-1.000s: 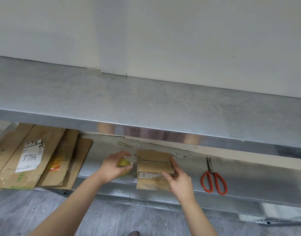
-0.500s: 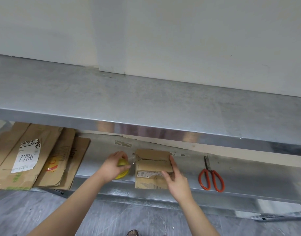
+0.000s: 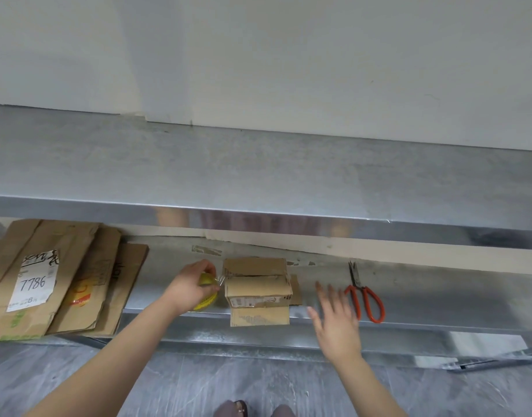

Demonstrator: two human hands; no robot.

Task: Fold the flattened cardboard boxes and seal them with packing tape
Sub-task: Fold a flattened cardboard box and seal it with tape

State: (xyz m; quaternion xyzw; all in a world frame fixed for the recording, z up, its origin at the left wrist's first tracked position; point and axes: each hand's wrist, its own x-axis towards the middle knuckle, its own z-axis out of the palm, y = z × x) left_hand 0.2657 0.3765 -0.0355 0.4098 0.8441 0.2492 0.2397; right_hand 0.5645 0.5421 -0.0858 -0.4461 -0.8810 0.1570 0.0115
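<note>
Mostly, the left hand (image 3: 189, 288) hides the tape roll (image 3: 207, 301).

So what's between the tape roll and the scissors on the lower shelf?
Head view: beside the tape roll stands the small cardboard box, then the open right hand next to the scissors.

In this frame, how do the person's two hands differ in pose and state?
The left hand curls round the yellow tape roll; the right hand holds nothing. The left hand sits just left of the small box; the right hand is apart from it, fingers spread, next to the red-handled scissors. Both reach over the lower shelf.
</note>
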